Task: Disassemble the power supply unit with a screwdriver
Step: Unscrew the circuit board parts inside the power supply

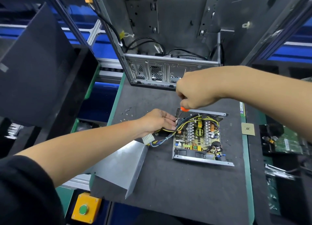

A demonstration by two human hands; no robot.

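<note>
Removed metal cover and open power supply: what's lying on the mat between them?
Head view: the white connector and the cable bundle, held by the left hand, trailing from the power supply.

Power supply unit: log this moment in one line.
power supply unit cover off | left hand holding cable bundle aside | right hand gripping screwdriver at far-left corner

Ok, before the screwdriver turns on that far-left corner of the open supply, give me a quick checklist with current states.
1. Cover off the power supply unit: ok.
2. Right hand grips the screwdriver: ok.
3. Left hand holds the wire bundle aside: ok.
4. Tip seated in a screw: cannot tell, hidden.
5. Loose screws parked away from the unit: ok.
</note>
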